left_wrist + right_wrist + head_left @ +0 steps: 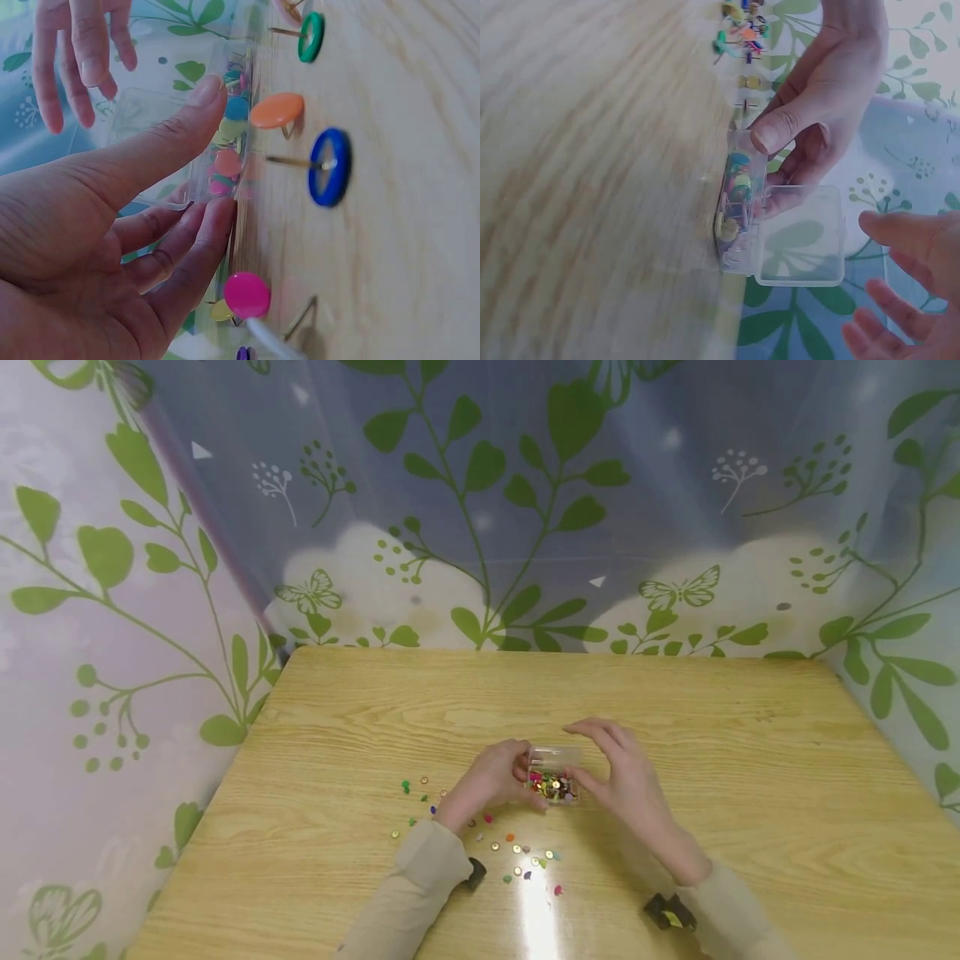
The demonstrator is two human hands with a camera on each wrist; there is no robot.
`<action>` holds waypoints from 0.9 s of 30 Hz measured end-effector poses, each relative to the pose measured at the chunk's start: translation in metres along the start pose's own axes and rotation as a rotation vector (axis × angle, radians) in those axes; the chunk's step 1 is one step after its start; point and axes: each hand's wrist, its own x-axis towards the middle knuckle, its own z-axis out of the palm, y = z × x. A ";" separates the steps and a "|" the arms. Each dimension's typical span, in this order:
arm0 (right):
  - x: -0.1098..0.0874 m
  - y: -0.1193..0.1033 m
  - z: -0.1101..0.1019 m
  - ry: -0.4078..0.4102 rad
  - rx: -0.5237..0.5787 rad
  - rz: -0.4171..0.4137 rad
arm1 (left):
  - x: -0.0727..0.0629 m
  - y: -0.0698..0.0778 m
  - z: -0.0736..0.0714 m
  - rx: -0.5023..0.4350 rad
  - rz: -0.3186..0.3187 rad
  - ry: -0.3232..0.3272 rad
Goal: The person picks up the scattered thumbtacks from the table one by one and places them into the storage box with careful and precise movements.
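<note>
A small clear plastic box [576,799] holds a heap of colourful thumbtacks [553,786] and stands on the table with its hinged lid [801,236] raised. My left hand [487,779] grips the box at its left end, thumb on the near side and fingers round the far side. To the right of the box is my right hand [633,785], its fingers spread and slightly bent, holding nothing. In the right wrist view its fingertips [881,225] are just off the lid's edge.
Loose thumbtacks lie scattered on the wooden table [712,718], left of and in front of the box. Among them are a blue thumbtack [330,166], an orange thumbtack [277,111] and a pink thumbtack [247,295]. A leaf-patterned curtain [480,527] hangs behind the table.
</note>
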 end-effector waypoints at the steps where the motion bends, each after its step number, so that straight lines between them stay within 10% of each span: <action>1: 0.001 0.002 0.000 -0.012 0.021 0.011 | 0.000 0.000 0.000 -0.001 -0.005 0.000; 10: -0.007 0.024 0.012 -0.462 0.328 0.307 | 0.001 0.000 0.000 -0.017 -0.013 -0.007; 27: -0.003 0.030 0.016 -0.525 0.421 0.430 | -0.003 0.003 -0.001 0.025 0.001 -0.004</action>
